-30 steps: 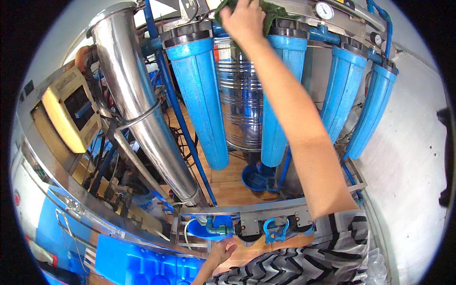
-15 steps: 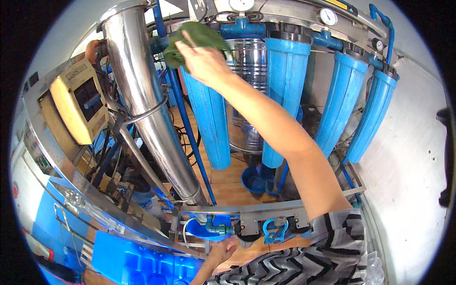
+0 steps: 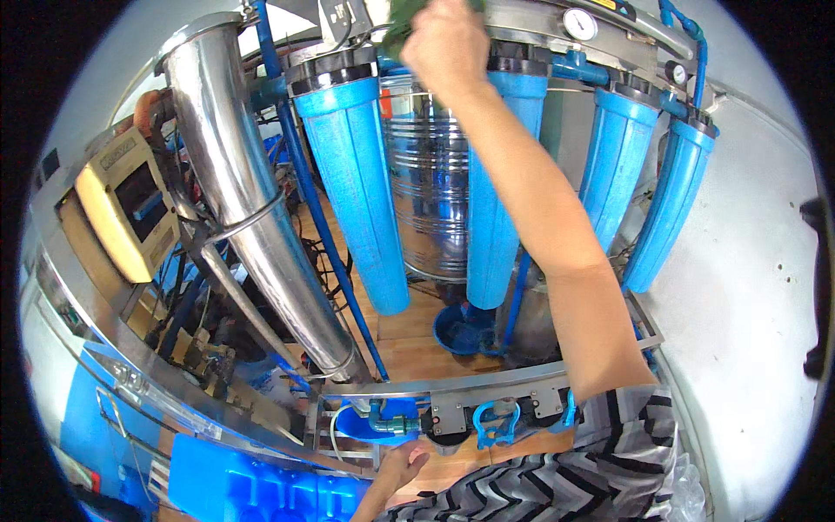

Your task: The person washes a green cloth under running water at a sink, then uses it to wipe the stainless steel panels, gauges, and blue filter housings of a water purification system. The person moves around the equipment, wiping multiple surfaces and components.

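Observation:
My right hand (image 3: 448, 48) reaches up to the top of a water filter rig and grips a green cloth (image 3: 402, 33), pressed against the metal bracket above the blue filter housings. Directly under it hang the left blue housing (image 3: 355, 191) and the second one (image 3: 489, 217), partly hidden by my forearm. My left hand (image 3: 402, 465) is low in the view, fingers resting below a metal frame rail (image 3: 452, 387) beside a blue valve fitting (image 3: 383, 419); it holds nothing that I can see.
A shiny steel cylinder (image 3: 252, 200) slants at left, a steel tank (image 3: 428, 191) stands behind the housings. Two more blue housings (image 3: 619, 165) hang at right under a pressure gauge (image 3: 578, 23). A yellow control box (image 3: 126, 213) sits far left, blue crates (image 3: 252, 487) below.
My right hand with the green cloth swept left along the top of the housings, then came back to the right, ending above the second housing. The left hand stayed in place.

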{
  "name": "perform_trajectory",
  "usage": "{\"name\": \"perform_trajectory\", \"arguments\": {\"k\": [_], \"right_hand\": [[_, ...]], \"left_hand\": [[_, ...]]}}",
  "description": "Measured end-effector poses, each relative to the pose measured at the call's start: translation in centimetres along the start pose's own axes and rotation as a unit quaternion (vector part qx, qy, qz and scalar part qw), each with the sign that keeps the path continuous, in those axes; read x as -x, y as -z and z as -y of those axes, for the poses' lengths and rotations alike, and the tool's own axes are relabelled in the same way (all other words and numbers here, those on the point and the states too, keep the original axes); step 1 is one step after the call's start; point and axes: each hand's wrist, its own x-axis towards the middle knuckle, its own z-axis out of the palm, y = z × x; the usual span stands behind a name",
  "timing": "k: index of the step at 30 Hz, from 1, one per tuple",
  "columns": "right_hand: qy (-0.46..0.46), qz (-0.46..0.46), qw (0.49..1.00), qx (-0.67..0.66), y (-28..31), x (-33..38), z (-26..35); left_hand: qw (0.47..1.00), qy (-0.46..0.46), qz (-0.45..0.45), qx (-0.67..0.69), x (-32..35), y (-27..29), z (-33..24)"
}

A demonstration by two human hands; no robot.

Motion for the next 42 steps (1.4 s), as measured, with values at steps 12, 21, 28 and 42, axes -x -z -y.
{"name": "perform_trajectory", "arguments": {"k": [12,21,28,42], "right_hand": [[-0.008,0.062,0.994,0.094,-3.6,2.3,-2.9],[-0.324,-0.039,0.870,-0.371,-4.2,11.0,5.1],[-0.621,-0.334,0.333,-0.626,-7.6,1.3,6.4],[-0.202,-0.091,0.944,-0.244,3.1,3.2,-0.8]], "left_hand": [[0.996,-0.065,0.015,0.063,-3.3,-1.9,-1.5],[0.997,-0.056,0.013,0.048,-2.1,-2.6,-1.9],[0.999,-0.014,-0.038,0.008,-0.1,-1.9,-2.4],[0.999,0.007,0.006,0.034,-3.4,-3.0,-5.7]]}}
